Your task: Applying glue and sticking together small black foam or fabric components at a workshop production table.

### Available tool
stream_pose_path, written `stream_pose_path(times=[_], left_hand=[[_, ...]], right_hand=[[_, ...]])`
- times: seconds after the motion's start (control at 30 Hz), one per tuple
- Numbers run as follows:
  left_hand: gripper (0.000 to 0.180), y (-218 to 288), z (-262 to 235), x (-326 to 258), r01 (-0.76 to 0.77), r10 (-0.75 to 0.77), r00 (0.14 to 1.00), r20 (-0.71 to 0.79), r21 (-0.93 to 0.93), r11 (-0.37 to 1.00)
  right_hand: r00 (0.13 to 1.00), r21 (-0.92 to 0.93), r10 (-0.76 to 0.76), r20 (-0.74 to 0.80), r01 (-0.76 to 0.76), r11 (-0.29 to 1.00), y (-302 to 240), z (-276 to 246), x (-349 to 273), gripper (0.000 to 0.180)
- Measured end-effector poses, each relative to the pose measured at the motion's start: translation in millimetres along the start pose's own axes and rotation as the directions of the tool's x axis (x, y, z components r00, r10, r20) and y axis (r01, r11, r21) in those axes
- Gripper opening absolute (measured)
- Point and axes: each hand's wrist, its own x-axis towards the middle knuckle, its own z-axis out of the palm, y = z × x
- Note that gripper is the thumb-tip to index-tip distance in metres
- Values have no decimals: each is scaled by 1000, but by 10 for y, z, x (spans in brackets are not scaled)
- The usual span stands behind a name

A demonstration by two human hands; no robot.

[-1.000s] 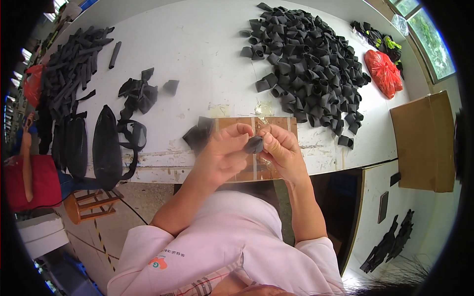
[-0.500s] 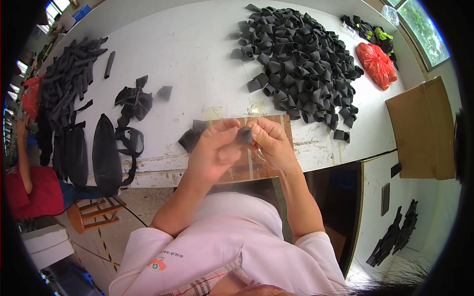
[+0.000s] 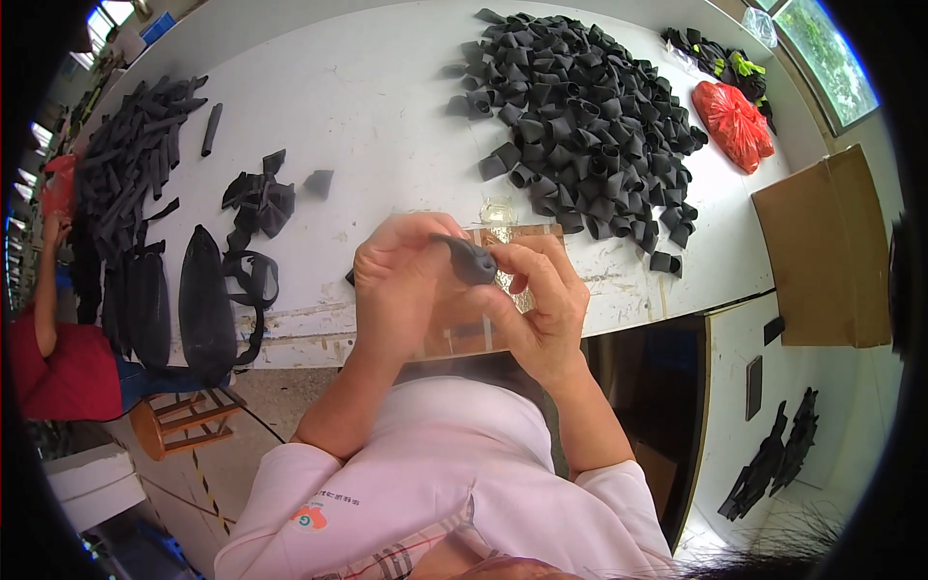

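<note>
Over the brown board (image 3: 449,340) at the table's front edge, both hands meet around a small piece of black fabric (image 3: 471,261), bent into a curved, tube-like shape. My left hand (image 3: 398,285) grips its left part, with the thumb and finger ends partly hidden behind the piece. On its right end press the bent fingers of my right hand (image 3: 543,302); the thumb lies just below it. A large heap of short black fabric loops (image 3: 590,126) lies beyond my right hand.
Farther left lie black strips (image 3: 135,145), a small black pile (image 3: 263,203) and black mesh pouches (image 3: 206,304). A red plastic bag (image 3: 735,126) and a cardboard box (image 3: 822,246) stand at the right. Another person (image 3: 63,362) sits at far left near a wooden stool (image 3: 179,423).
The fabric piece has turned and shows more of its length between my hands. My left hand has risen slightly leftward; my right thumb has dropped lower. The other person's hand has moved.
</note>
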Motion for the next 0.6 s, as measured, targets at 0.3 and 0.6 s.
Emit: stream_pose_path(times=[0.3,0.6], left_hand=[[8,-105,-182,-30,170,-180,983,-16,-265,949],[14,149,-51,98,132,-164,982,94,281,951]], right_hand=[[975,96,222,10,-222,970,50,38,-14,13],[985,81,171,17,-172,982,57,-17,-63,13]])
